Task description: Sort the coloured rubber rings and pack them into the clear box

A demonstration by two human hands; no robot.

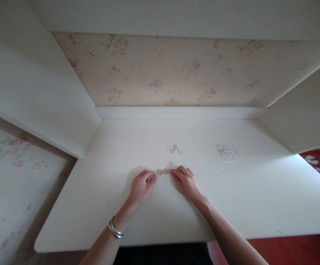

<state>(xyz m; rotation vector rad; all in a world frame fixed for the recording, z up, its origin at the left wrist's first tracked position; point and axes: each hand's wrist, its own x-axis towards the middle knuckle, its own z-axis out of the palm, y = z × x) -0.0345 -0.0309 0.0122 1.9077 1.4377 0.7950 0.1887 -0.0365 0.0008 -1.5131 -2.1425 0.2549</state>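
Both of my hands rest on a white desk top (99,206). My left hand (142,186) lies with its fingers curled, and something small and pale shows at its fingertips; what it is I cannot tell. My right hand (184,181) lies flat beside it, fingertips touching the desk. Between the two hands sit two small rings: a gold ring (159,172) and a paler ring (165,171), with a third small piece right at my right fingertips. A little farther back lies a loose cluster of several thin silver rings (174,148).
A small clear plastic bag (226,151) lies on the desk to the right of the rings. White side panels rise on the left (38,95) and right (306,114), with flowered wallpaper (160,70) behind. A silver bangle (115,230) circles my left wrist.
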